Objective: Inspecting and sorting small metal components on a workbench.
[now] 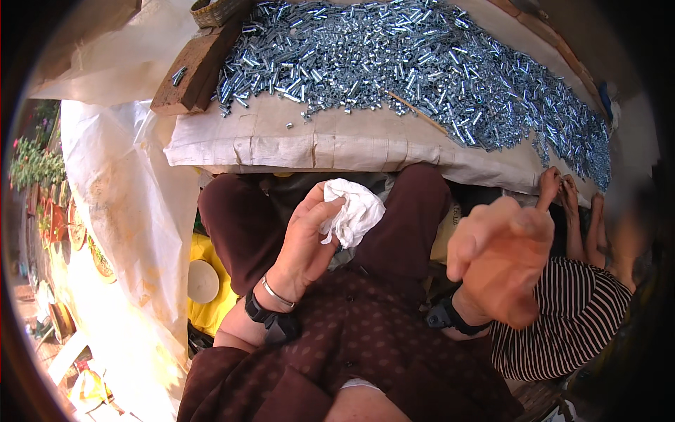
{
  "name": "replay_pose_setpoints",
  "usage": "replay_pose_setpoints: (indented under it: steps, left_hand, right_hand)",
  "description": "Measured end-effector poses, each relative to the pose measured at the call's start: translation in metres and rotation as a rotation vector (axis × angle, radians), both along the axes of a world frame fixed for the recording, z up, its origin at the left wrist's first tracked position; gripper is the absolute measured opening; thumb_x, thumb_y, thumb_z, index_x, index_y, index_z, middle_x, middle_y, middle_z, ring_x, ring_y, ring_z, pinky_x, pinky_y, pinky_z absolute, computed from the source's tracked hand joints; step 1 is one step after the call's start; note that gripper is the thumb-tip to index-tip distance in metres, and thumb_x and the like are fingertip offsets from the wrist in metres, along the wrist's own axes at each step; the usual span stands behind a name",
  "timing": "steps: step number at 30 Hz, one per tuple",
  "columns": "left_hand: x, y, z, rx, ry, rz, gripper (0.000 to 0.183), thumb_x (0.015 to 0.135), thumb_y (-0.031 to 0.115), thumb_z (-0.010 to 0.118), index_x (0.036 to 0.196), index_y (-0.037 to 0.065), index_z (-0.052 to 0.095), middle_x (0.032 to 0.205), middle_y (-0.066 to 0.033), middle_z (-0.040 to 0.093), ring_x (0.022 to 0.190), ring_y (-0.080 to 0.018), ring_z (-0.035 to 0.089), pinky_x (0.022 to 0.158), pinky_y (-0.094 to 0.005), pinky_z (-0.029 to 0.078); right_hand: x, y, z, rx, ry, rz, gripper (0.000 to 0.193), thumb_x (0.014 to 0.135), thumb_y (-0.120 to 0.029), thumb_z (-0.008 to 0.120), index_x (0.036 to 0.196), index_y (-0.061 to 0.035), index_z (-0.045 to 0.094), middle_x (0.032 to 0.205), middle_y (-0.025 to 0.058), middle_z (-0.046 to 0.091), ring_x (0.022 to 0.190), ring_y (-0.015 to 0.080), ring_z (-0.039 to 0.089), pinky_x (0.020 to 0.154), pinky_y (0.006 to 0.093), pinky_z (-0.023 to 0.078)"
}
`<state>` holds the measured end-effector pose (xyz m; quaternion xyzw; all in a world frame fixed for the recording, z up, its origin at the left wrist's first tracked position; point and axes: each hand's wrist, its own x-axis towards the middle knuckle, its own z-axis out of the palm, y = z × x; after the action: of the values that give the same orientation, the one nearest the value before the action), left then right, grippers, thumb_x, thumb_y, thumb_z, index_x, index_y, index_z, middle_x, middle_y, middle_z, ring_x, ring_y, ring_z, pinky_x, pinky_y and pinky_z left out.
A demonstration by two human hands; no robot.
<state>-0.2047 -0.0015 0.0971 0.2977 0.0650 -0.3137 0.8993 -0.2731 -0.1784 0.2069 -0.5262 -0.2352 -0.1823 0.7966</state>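
A crumpled white cloth or tissue [353, 212] is pinched between the thumb and fingers of my left hand [309, 228], above my lap. I cannot tell whether it is paper or fabric. My right hand [500, 257] is lifted close to the camera on the right, its palm showing and its fingers loosely bent and apart. Nothing shows in it. Dark straps circle both my wrists, and a metal bangle [277, 293] is on the left one. Beyond my knees, a heap of small shiny metal cylinders [365, 63] covers much of a cloth-covered table [281, 137].
A thin stick [416, 111] lies at the heap's near edge. A wooden block [200, 67] and a woven basket [218, 12] stand at the back left. At right, another person in a striped top [573, 309] has hands [550, 184] at the table edge. Plastic sheeting [119, 211] hangs left.
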Motion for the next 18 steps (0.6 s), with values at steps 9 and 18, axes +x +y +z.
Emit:
replay_pose_setpoints:
  steps: [9,18]
  left_hand:
    - [0.001,0.000,-0.001,0.051,-0.006,0.013,0.029,0.087,0.002,0.060,0.115,0.000,0.052,0.104,-0.0088,0.063,0.098,-0.0173,0.062,0.088,-0.0308,0.049]
    - [-0.015,0.011,0.043,-0.100,-0.188,0.005,0.025,0.090,0.007,0.059,0.114,0.002,0.053,0.106,-0.0116,0.063,0.099,-0.0202,0.063,0.086,-0.0346,0.051]
  right_hand:
    - [-0.002,-0.002,0.066,-0.472,-0.306,0.244,0.017,0.088,-0.017,0.061,0.105,-0.0185,0.060,0.088,0.0028,0.061,0.064,0.0114,0.060,0.051,0.0217,0.046]
    - [-0.033,-0.017,0.046,-0.318,-0.382,-0.550,0.017,0.081,-0.014,0.060,0.068,-0.0112,0.051,0.056,-0.0031,0.048,0.049,0.0078,0.046,0.053,0.0202,0.037]
